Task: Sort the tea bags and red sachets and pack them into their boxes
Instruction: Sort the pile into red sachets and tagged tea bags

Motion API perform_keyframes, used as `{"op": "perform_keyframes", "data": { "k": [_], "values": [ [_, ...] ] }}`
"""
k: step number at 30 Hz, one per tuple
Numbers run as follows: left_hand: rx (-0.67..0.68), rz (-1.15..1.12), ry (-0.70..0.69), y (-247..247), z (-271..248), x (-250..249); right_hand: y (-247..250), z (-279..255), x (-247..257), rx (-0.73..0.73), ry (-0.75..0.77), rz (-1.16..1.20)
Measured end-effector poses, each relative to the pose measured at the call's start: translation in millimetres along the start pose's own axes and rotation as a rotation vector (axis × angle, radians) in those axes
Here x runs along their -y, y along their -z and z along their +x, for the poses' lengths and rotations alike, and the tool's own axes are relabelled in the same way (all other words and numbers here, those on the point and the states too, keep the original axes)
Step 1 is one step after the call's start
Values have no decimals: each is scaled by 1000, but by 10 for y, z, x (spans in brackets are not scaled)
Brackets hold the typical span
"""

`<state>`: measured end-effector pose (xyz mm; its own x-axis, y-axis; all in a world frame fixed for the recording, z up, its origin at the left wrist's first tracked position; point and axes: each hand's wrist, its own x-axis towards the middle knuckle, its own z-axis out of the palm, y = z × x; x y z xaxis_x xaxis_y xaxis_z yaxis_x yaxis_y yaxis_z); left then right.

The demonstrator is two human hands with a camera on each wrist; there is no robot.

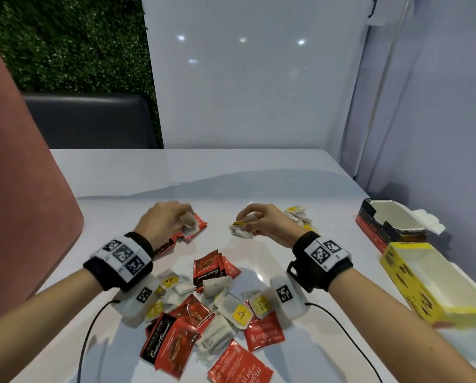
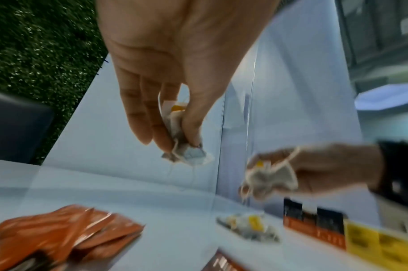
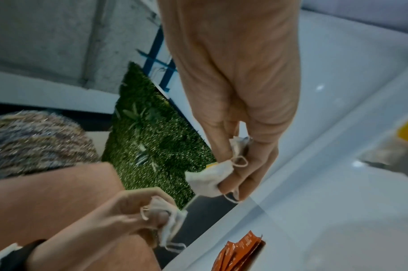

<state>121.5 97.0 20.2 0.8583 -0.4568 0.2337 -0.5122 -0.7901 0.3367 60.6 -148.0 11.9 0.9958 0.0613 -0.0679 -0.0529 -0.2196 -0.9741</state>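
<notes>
My left hand (image 1: pixel 173 217) pinches a white tea bag (image 1: pixel 189 223) above a small stack of red sachets (image 1: pixel 195 229); the left wrist view shows that tea bag (image 2: pixel 187 152) between thumb and fingers. To its right, my right hand (image 1: pixel 259 221) holds a bunch of tea bags (image 1: pixel 241 230) with a yellow tag, seen closer as a crumpled tea bag (image 3: pixel 210 177). A sorted heap of tea bags (image 1: pixel 299 217) lies behind the right hand. A mixed pile of red sachets and tea bags (image 1: pixel 212 313) lies near me. The red-black box (image 1: pixel 391 228) and the yellow box (image 1: pixel 424 286) stand open at right.
The white table (image 1: pixel 259 183) meets a white wall panel behind and a bluish wall at right. A pink chair back (image 1: pixel 18 189) rises at left. Black cables (image 1: pixel 87 338) run from both wrist cameras across the near table.
</notes>
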Motion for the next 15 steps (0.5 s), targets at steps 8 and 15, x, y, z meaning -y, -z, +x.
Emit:
{"op": "perform_keyframes", "data": {
  "k": [8,15],
  "values": [
    [216,-589,-73,86,83,-736,-136,-165,-170,91,-373,1155],
    [253,-376,-96,-211,240,-987,-23,-278,-178,176,-196,912]
  ]
}}
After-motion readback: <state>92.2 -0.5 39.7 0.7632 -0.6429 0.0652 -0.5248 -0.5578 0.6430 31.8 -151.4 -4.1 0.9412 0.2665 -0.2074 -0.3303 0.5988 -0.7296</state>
